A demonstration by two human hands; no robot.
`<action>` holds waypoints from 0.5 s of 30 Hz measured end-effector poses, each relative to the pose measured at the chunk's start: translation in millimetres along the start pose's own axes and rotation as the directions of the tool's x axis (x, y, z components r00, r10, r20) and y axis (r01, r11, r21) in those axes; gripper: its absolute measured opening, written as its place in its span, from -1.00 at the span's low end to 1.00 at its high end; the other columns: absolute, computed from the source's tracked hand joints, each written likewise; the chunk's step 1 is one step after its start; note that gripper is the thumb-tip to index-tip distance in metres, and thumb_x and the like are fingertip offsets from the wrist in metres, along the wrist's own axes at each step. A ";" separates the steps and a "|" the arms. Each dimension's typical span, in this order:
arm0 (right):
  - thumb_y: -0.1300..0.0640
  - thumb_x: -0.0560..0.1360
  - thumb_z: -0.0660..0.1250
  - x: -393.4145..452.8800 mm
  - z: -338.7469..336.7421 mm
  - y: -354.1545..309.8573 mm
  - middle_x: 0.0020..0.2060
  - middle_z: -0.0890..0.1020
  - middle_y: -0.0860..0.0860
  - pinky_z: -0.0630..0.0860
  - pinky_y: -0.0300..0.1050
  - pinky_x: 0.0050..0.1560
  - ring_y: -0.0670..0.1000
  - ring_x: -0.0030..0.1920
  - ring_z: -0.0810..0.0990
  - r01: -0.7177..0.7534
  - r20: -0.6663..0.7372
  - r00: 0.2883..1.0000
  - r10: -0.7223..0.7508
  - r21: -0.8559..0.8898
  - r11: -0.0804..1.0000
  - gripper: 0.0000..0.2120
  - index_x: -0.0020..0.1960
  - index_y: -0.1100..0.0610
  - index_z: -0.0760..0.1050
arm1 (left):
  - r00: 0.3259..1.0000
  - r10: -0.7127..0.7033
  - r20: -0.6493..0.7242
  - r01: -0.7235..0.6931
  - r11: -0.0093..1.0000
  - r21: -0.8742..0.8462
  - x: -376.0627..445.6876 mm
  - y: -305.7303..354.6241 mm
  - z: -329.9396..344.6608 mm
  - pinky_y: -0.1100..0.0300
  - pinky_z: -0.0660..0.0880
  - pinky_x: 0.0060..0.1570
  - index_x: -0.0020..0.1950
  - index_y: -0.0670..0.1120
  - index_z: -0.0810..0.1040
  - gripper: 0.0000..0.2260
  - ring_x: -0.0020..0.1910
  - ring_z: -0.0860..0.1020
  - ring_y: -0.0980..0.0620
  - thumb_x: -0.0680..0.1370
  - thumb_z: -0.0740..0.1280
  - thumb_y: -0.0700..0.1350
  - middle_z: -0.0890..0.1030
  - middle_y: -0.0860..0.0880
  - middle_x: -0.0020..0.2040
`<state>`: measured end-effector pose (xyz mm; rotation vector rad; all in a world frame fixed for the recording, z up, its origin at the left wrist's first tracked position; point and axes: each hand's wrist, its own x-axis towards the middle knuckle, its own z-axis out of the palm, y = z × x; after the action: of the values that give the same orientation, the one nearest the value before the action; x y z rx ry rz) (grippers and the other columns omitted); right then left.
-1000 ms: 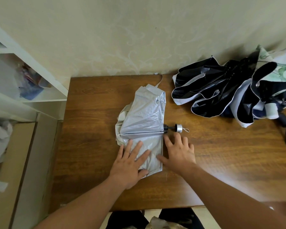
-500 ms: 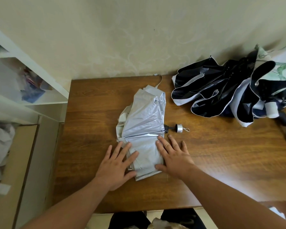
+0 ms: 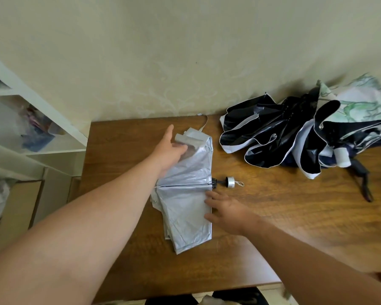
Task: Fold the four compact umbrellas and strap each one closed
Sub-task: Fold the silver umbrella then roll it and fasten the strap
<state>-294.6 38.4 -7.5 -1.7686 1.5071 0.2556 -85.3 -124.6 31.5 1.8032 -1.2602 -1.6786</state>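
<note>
Silver umbrella (image 3: pixel 185 194) lies flattened mid-table (image 3: pixel 273 216), panels creased; left hand (image 3: pixel 169 148) grips its far-edge fold, right hand (image 3: pixel 224 208) presses flat, fingers spread.

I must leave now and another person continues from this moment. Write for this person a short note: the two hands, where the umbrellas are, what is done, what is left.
Left hand: reaching to the far end of the silver umbrella, fingers on a fold of its canopy; whether it grips is unclear.
Right hand: open, flat on the canopy's right edge, just near of the handle cap.
Silver umbrella: flattened on the wooden table, pleats partly laid, strap loose at the far end.
Other umbrellas: an unfolded heap at the table's far right; the count is unclear.
Done: nothing strapped yet.
Left: finish the silver one, then the heap.
</note>
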 end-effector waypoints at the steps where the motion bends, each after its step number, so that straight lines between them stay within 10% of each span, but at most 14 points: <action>1: -0.17 0.67 0.24 -3.3 -6.9 0.6 0.60 0.29 -0.18 0.35 0.08 0.50 0.01 0.57 0.28 0.005 -0.059 0.998 -0.003 0.041 0.999 -0.53 0.55 -0.09 0.40 | 0.999 0.034 -0.016 -0.035 0.998 -0.056 -1.5 2.0 -0.2 -0.19 0.61 0.24 0.62 0.35 0.18 -0.28 0.18 0.67 -0.06 0.60 0.46 -0.08 0.63 -0.03 0.24; 5: 0.01 0.64 0.29 -9.4 -38.6 -2.9 0.10 0.70 -0.11 0.59 -0.02 0.04 0.00 0.10 0.65 -0.039 -0.294 0.951 0.098 0.198 0.979 -0.76 0.26 -0.07 0.63 | 0.986 0.149 -0.076 -0.157 0.982 -0.105 -18.3 6.3 -1.3 -0.21 0.65 0.17 0.27 0.36 0.57 -0.57 0.12 0.68 -0.14 0.61 0.46 -0.17 0.63 -0.14 0.18; 10: -0.01 0.63 0.35 -3.5 -78.0 -16.3 0.08 0.69 -0.02 0.61 0.07 0.10 0.04 0.10 0.63 -0.026 -0.444 0.878 0.177 0.325 0.945 -0.78 0.22 0.02 0.63 | 0.968 0.251 -0.018 -0.252 0.967 -0.038 -49.8 -1.5 -8.8 -0.30 0.61 0.20 0.25 0.38 0.60 -0.59 0.16 0.65 -0.29 0.63 0.42 -0.16 0.67 -0.14 0.19; 15: 0.00 0.57 0.40 6.3 -89.4 -34.2 0.15 0.63 0.03 0.57 0.05 0.17 0.08 0.16 0.59 -0.049 -0.392 0.908 0.146 0.247 0.968 -0.69 0.28 0.04 0.63 | 0.959 0.283 -0.019 -0.282 0.959 0.036 -81.0 -13.5 -9.0 -0.04 0.57 0.32 0.21 0.38 0.62 -0.62 0.26 0.61 0.08 0.63 0.44 -0.15 0.66 0.08 0.25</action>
<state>-290.9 -26.0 63.4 -1.6226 1.8380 -0.2532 -63.2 -55.8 71.4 1.5670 -1.4645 -1.4820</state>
